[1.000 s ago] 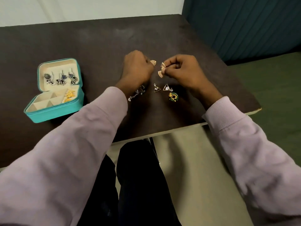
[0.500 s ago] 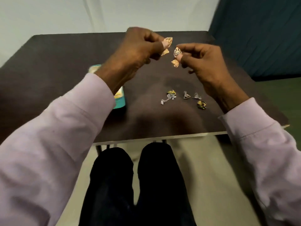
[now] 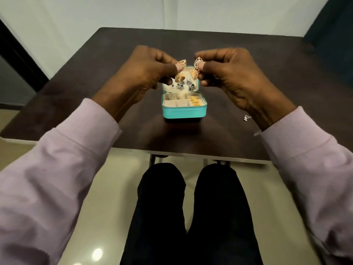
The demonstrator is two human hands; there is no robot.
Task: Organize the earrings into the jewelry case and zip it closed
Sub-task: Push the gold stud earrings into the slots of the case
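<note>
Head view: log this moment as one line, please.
left hand: holds gold earring | right hand: holds second gold earring | jewelry case: open, unzipped, between hands | silver earring: loose on table

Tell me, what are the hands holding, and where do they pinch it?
Each holds one gold earring: the left hand pinches its gold earring at the leaf-shaped top, and the right hand does likewise with its earring.

The open jewelry case stands mid-table — bare wood all around it. Only a small silver earring lies at right.
</note>
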